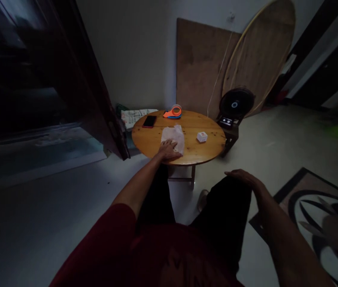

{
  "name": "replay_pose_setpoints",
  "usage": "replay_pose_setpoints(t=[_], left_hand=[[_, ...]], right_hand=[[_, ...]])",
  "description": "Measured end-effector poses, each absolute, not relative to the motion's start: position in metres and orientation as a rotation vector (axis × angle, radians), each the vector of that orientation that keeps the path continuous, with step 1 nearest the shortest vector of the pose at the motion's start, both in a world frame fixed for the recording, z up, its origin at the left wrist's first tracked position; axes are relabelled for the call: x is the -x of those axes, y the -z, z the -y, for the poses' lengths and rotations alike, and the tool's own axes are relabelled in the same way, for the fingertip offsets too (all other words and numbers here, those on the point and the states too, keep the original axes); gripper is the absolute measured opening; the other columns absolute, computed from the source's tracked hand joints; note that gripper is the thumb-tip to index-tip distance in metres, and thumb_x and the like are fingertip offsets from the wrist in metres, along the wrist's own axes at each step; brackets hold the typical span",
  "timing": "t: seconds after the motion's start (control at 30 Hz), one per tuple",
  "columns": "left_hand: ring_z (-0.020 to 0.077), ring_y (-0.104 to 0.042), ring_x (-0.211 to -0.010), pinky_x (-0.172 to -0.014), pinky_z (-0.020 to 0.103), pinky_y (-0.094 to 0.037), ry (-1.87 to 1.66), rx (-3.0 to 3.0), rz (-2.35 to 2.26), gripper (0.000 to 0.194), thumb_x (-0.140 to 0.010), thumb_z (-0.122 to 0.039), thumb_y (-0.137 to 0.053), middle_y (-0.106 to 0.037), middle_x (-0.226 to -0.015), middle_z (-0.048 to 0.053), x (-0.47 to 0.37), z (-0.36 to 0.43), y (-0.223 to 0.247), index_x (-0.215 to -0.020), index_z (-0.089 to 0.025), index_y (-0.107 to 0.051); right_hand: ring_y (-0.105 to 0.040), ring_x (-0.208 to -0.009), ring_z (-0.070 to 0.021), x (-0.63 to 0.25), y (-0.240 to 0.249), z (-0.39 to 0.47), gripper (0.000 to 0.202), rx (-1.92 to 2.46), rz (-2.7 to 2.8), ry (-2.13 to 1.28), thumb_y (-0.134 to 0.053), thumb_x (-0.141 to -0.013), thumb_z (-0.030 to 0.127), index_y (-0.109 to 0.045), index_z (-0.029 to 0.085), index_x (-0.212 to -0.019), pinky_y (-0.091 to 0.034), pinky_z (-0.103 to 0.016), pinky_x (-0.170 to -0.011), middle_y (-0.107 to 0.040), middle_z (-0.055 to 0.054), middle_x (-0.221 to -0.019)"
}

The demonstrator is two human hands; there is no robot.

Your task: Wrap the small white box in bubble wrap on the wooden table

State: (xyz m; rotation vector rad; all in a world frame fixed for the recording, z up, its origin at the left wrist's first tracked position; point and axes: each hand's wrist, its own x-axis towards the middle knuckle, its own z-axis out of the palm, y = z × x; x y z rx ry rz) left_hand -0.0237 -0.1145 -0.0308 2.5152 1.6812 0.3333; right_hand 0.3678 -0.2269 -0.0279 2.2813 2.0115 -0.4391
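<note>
My left hand [169, 150] lies with its fingers spread on a pale, wrinkled sheet or cloth [173, 134] near the front edge of the round wooden table [191, 151]. My right hand [240, 175] rests on my right knee, its fingers stretched out and holding nothing. To the right of the sheet sits a small white box [202, 137]. A dark phone with a red edge [149, 121] lies at the table's left. At the back, an orange tape dispenser [174, 111] lies beside something blue.
A black round fan [236, 104] stands on a dark stool [231, 134] right of the table. Behind it, a brown board [198, 63] and a large round wooden top [261, 52] lean on the wall. Printed bags [135, 116] lie behind the table's left edge.
</note>
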Motion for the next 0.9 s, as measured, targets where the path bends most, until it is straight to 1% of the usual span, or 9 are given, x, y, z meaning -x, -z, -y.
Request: replay_pose_setpoints(t=[0.03, 0.1, 0.2, 0.27, 0.4, 0.5, 0.63, 0.8, 0.9], left_hand=[[0.0311, -0.025, -0.140, -0.113, 0.043, -0.018, -0.341, -2.514, -1.674, 0.084, -0.071, -0.074, -0.051, -0.030, -0.152, 0.011, 0.024, 0.114, 0.032, -0.138, -0.024, -0.041], [0.0312, -0.024, -0.140, -0.113, 0.043, -0.018, -0.358, -2.508, -1.665, 0.086, -0.070, -0.074, -0.051, -0.030, -0.152, 0.012, 0.024, 0.114, 0.033, -0.138, -0.023, -0.042], [0.0324, -0.023, -0.140, -0.113, 0.045, -0.017, -0.373, -2.493, -1.662, 0.088, -0.069, -0.076, -0.052, -0.029, -0.153, 0.012, 0.025, 0.113, 0.035, -0.138, -0.022, -0.042], [0.0326, -0.023, -0.140, -0.113, 0.045, -0.018, -0.370, -2.490, -1.658, 0.088, -0.068, -0.076, -0.052, -0.029, -0.153, 0.011, 0.025, 0.113, 0.035, -0.138, -0.023, -0.043], [0.0318, -0.024, -0.141, -0.113, 0.044, -0.018, -0.349, -2.494, -1.668, 0.087, -0.070, -0.076, -0.050, -0.030, -0.153, 0.011, 0.026, 0.114, 0.033, -0.138, -0.022, -0.042], [0.0311, -0.025, -0.140, -0.113, 0.044, -0.019, -0.331, -2.494, -1.683, 0.085, -0.070, -0.075, -0.050, -0.031, -0.152, 0.012, 0.025, 0.116, 0.031, -0.137, -0.021, -0.044], [0.0299, -0.026, -0.140, -0.113, 0.043, -0.020, -0.339, -2.500, -1.695, 0.085, -0.069, -0.074, -0.052, -0.032, -0.152, 0.012, 0.024, 0.118, 0.027, -0.136, -0.023, -0.044], [0.0298, -0.029, -0.139, -0.112, 0.042, -0.022, -0.363, -2.489, -1.696, 0.088, -0.065, -0.077, -0.054, -0.035, -0.150, 0.013, 0.024, 0.121, 0.024, -0.134, -0.022, -0.047], [0.0297, -0.027, -0.140, -0.112, 0.043, -0.020, -0.381, -2.475, -1.699, 0.089, -0.064, -0.077, -0.055, -0.034, -0.151, 0.012, 0.024, 0.121, 0.026, -0.135, -0.023, -0.046]], right_hand=[[-0.067, -0.074, -0.0238, -0.376, 0.024, 0.232, 0.048, -2.266, -2.014, 0.709, -0.046, -0.084, 0.058, -0.074, 0.020, -0.081, -0.049, -0.035, -0.071, -0.074, -0.010, -0.083], [-0.067, -0.072, -0.0235, -0.386, 0.020, 0.245, 0.050, -2.364, -2.013, 0.927, -0.049, -0.080, 0.062, -0.074, 0.019, -0.084, -0.049, -0.033, -0.067, -0.074, -0.010, -0.082], [-0.067, -0.075, -0.0239, -0.386, 0.015, 0.261, 0.050, -2.558, -2.030, 0.852, -0.053, -0.076, 0.062, -0.074, 0.020, -0.092, -0.049, -0.033, -0.069, -0.074, -0.008, -0.084], [-0.067, -0.079, -0.0240, -0.379, 0.008, 0.267, 0.048, -2.560, -2.079, 0.824, -0.054, -0.076, 0.061, -0.074, 0.021, -0.094, -0.049, -0.033, -0.072, -0.074, -0.007, -0.087], [-0.065, -0.093, -0.0260, -0.359, -0.011, 0.269, 0.041, -2.485, -2.288, 0.792, -0.056, -0.076, 0.056, -0.074, 0.024, -0.095, -0.047, -0.036, -0.085, -0.073, -0.006, -0.099], [-0.064, -0.100, -0.0270, -0.346, -0.012, 0.267, 0.042, -2.534, -2.414, 0.785, -0.059, -0.075, 0.054, -0.073, 0.023, -0.100, -0.046, -0.038, -0.092, -0.072, -0.006, -0.105], [-0.063, -0.104, -0.0252, -0.337, 0.010, 0.256, 0.045, -2.599, -2.533, 0.770, -0.058, -0.075, 0.053, -0.071, 0.020, -0.103, -0.045, -0.037, -0.096, -0.071, -0.007, -0.108], [-0.064, -0.103, -0.0224, -0.330, 0.046, 0.237, 0.041, -2.578, -2.601, 0.640, -0.053, -0.079, 0.047, -0.070, 0.020, -0.105, -0.047, -0.036, -0.093, -0.071, -0.006, -0.108], [-0.063, -0.104, -0.0217, -0.319, 0.063, 0.225, 0.041, -2.527, -2.606, 0.581, -0.051, -0.081, 0.045, -0.069, 0.018, -0.107, -0.048, -0.035, -0.093, -0.070, -0.007, -0.110]])
